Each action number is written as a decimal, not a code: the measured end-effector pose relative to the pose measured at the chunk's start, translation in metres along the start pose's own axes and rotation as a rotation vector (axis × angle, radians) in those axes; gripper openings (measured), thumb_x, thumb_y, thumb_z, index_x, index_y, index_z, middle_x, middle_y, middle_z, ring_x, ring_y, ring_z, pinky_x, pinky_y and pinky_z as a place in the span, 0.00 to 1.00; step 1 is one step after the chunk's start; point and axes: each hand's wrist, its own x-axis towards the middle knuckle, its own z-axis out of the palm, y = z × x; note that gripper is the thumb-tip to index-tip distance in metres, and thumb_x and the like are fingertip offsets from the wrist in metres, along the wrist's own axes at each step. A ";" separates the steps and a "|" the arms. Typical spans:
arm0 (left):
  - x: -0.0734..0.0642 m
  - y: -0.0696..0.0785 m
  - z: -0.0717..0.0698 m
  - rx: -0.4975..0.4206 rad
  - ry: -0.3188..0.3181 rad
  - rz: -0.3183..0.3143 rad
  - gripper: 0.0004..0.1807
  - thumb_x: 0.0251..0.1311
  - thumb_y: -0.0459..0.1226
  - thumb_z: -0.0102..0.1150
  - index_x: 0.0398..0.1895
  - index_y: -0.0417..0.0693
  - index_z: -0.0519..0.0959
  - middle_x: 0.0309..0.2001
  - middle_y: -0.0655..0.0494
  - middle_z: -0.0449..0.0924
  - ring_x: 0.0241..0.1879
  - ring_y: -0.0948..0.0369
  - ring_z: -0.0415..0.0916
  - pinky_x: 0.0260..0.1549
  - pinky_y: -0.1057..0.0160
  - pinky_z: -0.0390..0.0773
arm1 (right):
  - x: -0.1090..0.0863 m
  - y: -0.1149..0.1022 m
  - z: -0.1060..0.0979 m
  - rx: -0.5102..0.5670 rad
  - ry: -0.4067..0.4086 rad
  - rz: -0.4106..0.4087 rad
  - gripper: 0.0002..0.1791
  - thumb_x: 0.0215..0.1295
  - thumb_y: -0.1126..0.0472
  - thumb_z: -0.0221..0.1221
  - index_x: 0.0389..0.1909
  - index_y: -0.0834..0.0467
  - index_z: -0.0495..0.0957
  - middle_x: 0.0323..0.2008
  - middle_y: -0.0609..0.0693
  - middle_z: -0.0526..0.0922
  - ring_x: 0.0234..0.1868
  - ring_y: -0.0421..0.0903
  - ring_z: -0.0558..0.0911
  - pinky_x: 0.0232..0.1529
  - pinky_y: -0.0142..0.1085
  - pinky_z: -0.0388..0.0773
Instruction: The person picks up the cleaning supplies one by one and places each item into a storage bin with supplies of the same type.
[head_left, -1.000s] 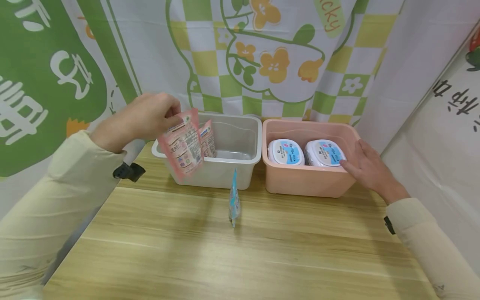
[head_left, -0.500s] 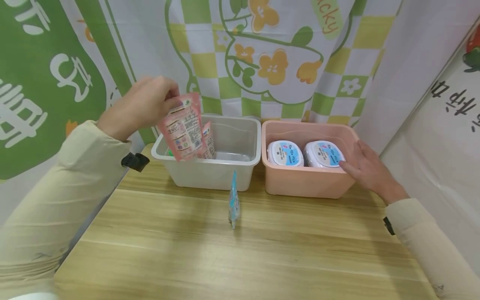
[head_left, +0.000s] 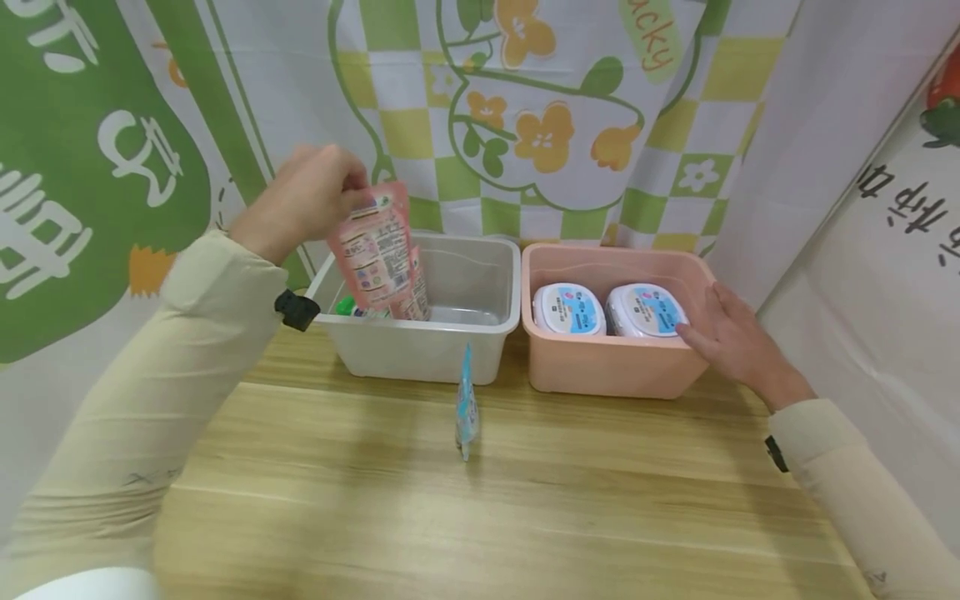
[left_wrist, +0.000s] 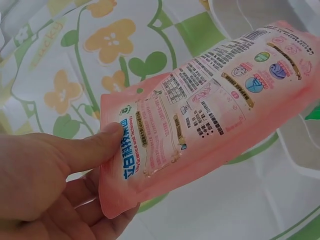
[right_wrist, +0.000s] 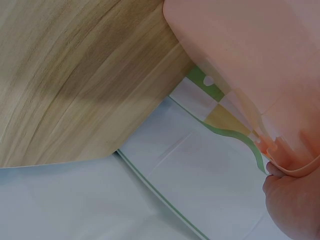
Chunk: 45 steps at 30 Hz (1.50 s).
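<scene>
My left hand (head_left: 318,200) pinches the top edge of a pink printed pouch (head_left: 377,250) between thumb and fingers. The pouch (left_wrist: 200,115) hangs over the left side of a grey bin (head_left: 420,350); its printed back shows in the left wrist view. Inside that bin, a second pink pouch (head_left: 420,287) stands behind it, and a green cap (head_left: 345,306) peeks out below. My right hand (head_left: 738,342) grips the right rim of a pink bin (head_left: 600,367), thumb over the front corner. Two white tubs with blue labels (head_left: 570,308) sit in the pink bin.
A thin blue pouch (head_left: 467,408) stands edge-on on the wooden table (head_left: 480,517), in front of the gap between the bins. A patterned curtain (head_left: 540,125) hangs close behind both bins, and a printed white cloth (head_left: 885,250) borders the right side.
My left hand has risen and moved right, bringing the pink pouch from in front of the grey bin to above it. The green cap has come into view. My right hand stays put.
</scene>
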 end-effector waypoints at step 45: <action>0.027 -0.015 0.080 -0.086 -0.038 0.013 0.07 0.72 0.29 0.61 0.41 0.32 0.87 0.43 0.36 0.88 0.39 0.49 0.79 0.43 0.51 0.82 | 0.001 0.002 0.000 -0.005 -0.002 0.007 0.58 0.79 0.29 0.42 0.82 0.64 0.23 0.84 0.60 0.19 0.85 0.69 0.30 0.80 0.71 0.35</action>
